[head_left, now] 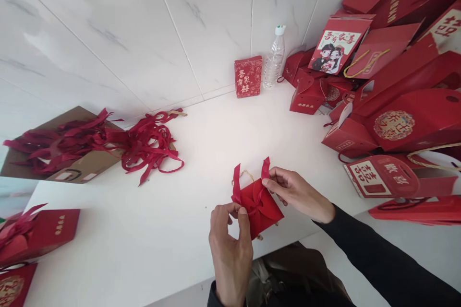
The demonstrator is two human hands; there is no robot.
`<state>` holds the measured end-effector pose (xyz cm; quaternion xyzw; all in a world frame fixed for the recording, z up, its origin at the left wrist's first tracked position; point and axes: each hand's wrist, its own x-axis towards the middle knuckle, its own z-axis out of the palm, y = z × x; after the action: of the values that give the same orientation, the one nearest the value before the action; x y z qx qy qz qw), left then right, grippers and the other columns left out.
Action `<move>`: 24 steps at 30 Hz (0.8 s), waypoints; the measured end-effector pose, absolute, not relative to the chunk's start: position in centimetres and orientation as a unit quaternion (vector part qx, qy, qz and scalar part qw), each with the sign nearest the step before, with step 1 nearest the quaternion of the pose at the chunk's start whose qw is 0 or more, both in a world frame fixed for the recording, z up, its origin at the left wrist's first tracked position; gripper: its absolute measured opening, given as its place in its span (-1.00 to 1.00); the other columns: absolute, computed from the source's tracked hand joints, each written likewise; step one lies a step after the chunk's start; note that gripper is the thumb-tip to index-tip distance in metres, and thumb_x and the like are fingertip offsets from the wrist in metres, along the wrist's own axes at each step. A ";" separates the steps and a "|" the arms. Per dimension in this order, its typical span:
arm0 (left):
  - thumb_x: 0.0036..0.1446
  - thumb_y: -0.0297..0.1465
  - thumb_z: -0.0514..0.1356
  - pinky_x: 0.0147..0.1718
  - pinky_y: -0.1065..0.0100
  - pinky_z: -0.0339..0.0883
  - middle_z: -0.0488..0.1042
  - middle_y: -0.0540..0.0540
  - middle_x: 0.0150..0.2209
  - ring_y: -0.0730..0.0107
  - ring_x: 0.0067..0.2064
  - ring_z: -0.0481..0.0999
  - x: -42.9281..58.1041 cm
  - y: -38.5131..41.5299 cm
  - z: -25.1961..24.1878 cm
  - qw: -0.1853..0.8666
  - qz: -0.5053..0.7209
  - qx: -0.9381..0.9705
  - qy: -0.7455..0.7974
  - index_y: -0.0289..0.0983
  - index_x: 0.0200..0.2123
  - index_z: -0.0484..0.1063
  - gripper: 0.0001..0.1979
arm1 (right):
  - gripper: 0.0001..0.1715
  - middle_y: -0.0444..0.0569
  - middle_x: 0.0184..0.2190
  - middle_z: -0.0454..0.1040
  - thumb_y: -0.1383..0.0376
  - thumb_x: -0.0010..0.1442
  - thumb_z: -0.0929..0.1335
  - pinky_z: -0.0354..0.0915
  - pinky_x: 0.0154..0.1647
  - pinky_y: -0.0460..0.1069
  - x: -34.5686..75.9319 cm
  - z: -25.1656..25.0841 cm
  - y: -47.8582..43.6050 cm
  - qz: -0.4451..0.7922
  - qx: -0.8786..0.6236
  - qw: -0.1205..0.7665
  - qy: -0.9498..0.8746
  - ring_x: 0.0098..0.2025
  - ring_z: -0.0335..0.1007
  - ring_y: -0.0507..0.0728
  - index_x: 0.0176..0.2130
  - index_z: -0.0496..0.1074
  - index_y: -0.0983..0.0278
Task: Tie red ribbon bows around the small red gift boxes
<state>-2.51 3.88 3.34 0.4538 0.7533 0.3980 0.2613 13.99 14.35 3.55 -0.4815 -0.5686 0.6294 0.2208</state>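
Note:
A small red gift box (266,211) lies near the front edge of the white table, with a dark red ribbon (256,203) knotted across its top. Two ribbon tails stick up past its far side, and a thin gold cord loop shows behind them. My left hand (232,244) pinches the ribbon at the box's left corner between thumb and forefinger. On the right, my right hand (293,192) has its thumb and forefinger closed on the other ribbon end, close to the box's right corner.
At the left, a cardboard box (104,158) overflows with red ribbons (153,141). Against the tiled wall stand a red box (248,76) and a water bottle (274,60). Red gift boxes (396,124) crowd the right side. Another ribboned box (54,230) sits at the left edge.

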 end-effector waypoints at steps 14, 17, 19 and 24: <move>0.38 -0.17 0.04 -0.36 0.30 0.23 0.32 -0.01 -0.43 0.33 -0.38 0.31 -1.7 3.6 2.3 0.238 0.425 0.427 0.762 -0.19 -0.36 0.30 -0.71 | -0.67 -0.24 -0.48 0.39 0.00 0.35 0.34 0.15 -0.63 -0.12 13.1 3.7 11.7 0.664 -0.461 0.310 -0.501 -0.63 0.08 -0.07 -0.24 0.31 0.20; 0.38 -0.18 0.04 -0.33 0.31 0.27 0.36 -0.04 -0.37 0.32 -0.33 0.34 -1.4 3.5 2.6 0.230 0.460 0.417 0.749 -0.20 -0.31 0.32 -0.73 | -0.68 -0.23 -0.49 0.36 0.02 0.37 0.32 0.12 -0.62 -0.12 12.9 3.6 11.6 0.649 -0.468 0.298 -0.520 -0.60 0.11 -0.06 -0.25 0.32 0.21; 0.38 -0.18 0.05 -0.28 0.31 0.33 0.44 -0.09 -0.25 0.31 -0.25 0.41 -1.1 3.7 2.8 0.256 0.486 0.424 0.720 -0.20 -0.22 0.35 -0.77 | -0.68 -0.23 -0.49 0.35 0.01 0.37 0.32 0.11 -0.61 -0.12 12.6 3.8 11.5 0.651 -0.467 0.300 -0.518 -0.58 0.12 -0.05 -0.24 0.32 0.21; 0.36 -0.14 0.08 -0.37 0.36 0.38 0.49 -0.06 -0.35 0.36 -0.34 0.48 -0.9 4.7 2.6 0.383 0.523 0.417 0.638 -0.22 -0.22 0.34 -0.74 | -0.66 -0.21 -0.50 0.33 0.01 0.36 0.32 0.14 -0.54 -0.10 12.2 3.9 11.3 0.642 -0.468 0.313 -0.521 -0.49 0.21 0.00 -0.27 0.30 0.21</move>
<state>-0.89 4.68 2.60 0.4166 0.6376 0.5230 0.3826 12.23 11.32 3.91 -0.4678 -0.5212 0.6415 0.3129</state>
